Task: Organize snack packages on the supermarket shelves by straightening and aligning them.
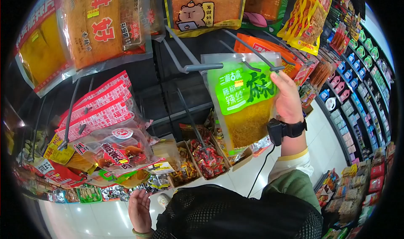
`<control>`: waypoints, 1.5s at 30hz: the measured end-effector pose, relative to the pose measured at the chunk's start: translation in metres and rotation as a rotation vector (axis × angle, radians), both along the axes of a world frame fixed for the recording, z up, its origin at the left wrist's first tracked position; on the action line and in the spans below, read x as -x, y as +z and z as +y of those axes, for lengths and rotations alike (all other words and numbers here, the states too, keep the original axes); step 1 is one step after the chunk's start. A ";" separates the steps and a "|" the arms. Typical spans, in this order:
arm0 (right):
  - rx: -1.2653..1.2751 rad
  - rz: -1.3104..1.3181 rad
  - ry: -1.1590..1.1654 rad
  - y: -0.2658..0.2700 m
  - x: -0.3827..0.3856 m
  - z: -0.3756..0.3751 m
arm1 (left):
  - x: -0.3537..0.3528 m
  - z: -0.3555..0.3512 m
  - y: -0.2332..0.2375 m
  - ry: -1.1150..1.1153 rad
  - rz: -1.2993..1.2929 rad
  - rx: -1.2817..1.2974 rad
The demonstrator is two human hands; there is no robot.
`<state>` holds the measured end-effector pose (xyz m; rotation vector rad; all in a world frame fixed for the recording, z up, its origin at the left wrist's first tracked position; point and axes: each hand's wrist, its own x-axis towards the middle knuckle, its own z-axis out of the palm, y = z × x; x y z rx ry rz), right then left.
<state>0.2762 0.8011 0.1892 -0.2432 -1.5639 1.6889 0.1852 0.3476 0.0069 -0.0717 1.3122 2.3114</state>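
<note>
My right hand [288, 98] grips the right edge of a green-topped snack packet [242, 104], with the thumb lying over its upper corner. Through the packet's clear lower part, yellowish-brown shreds show. Its top edge is right at the ends of the grey display hooks [204, 66], which overlap it in this view. Low on the left, my left hand [140, 211] hangs with nothing in it, palm up and fingers loosely extended. A black device [287, 129] with a cable is strapped to my right wrist.
Large snack packets [107, 33] hang at the upper left, red-and-clear packets [113, 142] below them. Orange packets [263, 45] hang behind the green one. Cardboard boxes of small wrapped snacks [206, 159] stand underneath. Shelves of bottles [353, 73] curve along the right.
</note>
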 end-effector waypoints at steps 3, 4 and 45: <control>0.029 -0.003 0.014 0.006 -0.009 -0.010 | 0.000 0.000 0.001 -0.031 -0.001 0.000; 0.027 -0.006 0.000 0.007 -0.010 -0.013 | 0.001 0.002 0.002 -0.044 0.003 -0.002; 0.555 0.050 0.297 -0.054 0.031 -0.134 | 0.052 0.099 0.008 -0.594 0.737 0.145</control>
